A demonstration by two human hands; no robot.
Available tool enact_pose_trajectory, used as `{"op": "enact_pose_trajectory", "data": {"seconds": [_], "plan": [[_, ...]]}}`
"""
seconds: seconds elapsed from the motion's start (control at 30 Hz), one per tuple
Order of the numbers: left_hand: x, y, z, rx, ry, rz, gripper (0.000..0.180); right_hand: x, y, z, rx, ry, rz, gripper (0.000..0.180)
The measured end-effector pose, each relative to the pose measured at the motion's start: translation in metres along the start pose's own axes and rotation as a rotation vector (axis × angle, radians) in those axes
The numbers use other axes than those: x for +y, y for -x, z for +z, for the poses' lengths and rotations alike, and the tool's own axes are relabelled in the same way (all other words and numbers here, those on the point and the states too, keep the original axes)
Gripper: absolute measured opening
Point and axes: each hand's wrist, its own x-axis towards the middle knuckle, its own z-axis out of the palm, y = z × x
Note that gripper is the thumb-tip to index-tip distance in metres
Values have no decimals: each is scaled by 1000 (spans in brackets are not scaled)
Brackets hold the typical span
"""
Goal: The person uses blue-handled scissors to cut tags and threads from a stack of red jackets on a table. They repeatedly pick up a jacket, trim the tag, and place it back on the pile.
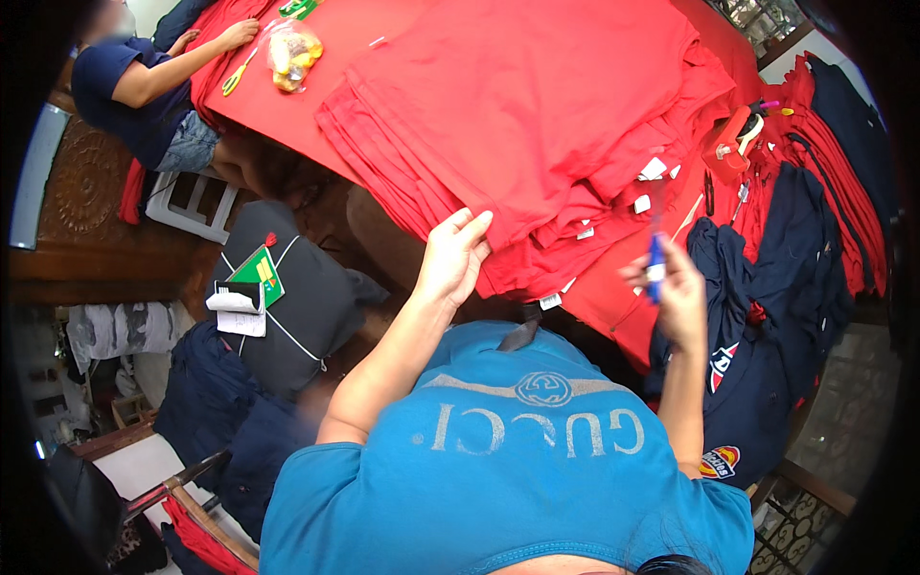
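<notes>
A stack of red garments point(537, 115) lies in front of me, with small white labels point(652, 170) showing along its right and near edges. My left hand point(455, 257) is closed on the near edge of the upper red garment, thumb on top. To the right, my right hand point(678, 292) is raised over the table's near edge, its fingers wrapped round a small blue-handled tool point(655, 270). Motion blurs that tool's tip, so its exact kind cannot be told. It is apart from the stack.
A red tape dispenser point(730, 144) stands right of the stack, near navy garments point(795, 240). Yellow-handled scissors point(233, 80) and a plastic bag of yellow items point(292, 57) lie far left, near another person point(144, 86). A tied dark bundle point(287, 316) sits left of me.
</notes>
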Motion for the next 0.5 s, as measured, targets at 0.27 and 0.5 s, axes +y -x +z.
{"op": "enact_pose_trajectory", "data": {"seconds": [0.27,0.5], "plan": [[9,1,-3,-47,-88,12,22,23,15,94,-231,722,-259,59],[12,5,9,-65,-131,41,28,22,6,102,-215,710,-237,55]]}}
